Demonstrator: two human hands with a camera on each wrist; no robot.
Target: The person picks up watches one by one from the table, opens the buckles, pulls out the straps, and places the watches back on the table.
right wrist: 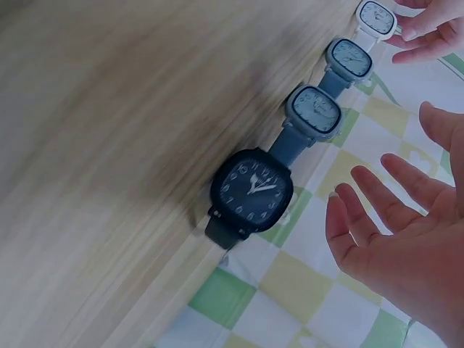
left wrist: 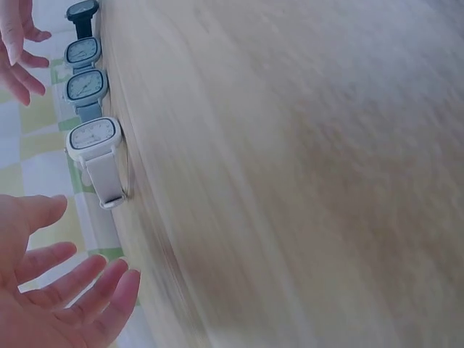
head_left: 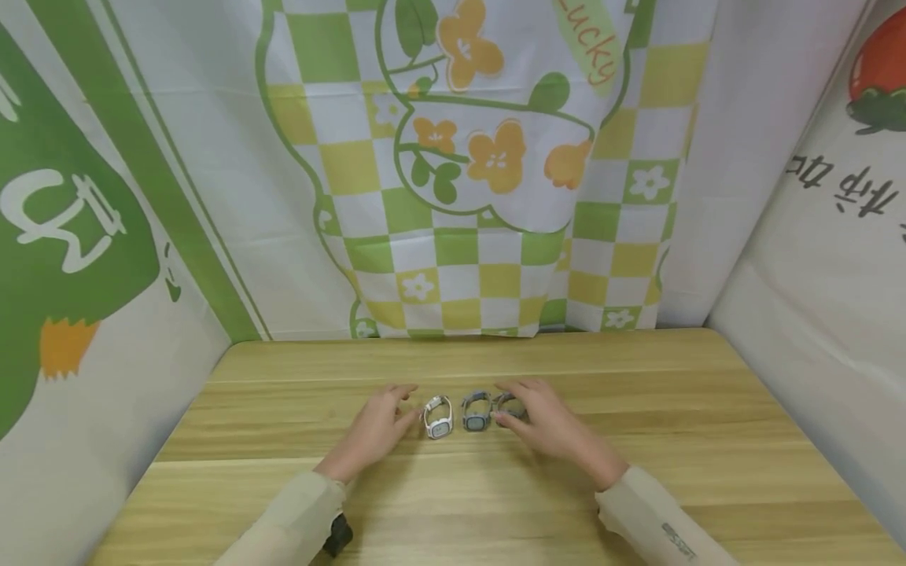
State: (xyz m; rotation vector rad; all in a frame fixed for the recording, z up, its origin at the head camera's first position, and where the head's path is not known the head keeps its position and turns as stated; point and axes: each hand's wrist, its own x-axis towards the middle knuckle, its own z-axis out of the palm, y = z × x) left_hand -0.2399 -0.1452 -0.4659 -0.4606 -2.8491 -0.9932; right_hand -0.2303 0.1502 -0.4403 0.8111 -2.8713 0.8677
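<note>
A row of wristwatches stands on the table. At the left end is a white watch [head_left: 440, 427], its strap looped behind the face. Beside it are two blue-grey watches, the nearer [left wrist: 86, 87] and the farther [left wrist: 82, 51]. A black watch [right wrist: 252, 190] with pale numerals ends the row on the right. My left hand [head_left: 373, 428] is just left of the white watch, fingers spread and loosely bent, holding nothing. My right hand [head_left: 548, 420] is by the row's right end, partly covering it in the head view. In the right wrist view its relaxed fingers are apart from the watches.
The wooden table [head_left: 467, 503] reaches back to a green-and-yellow checked curtain [head_left: 453, 275]. Printed cloth walls flank it left [head_left: 177, 330] and right [head_left: 800, 275]. A small black object [head_left: 339, 536] shows at the left sleeve.
</note>
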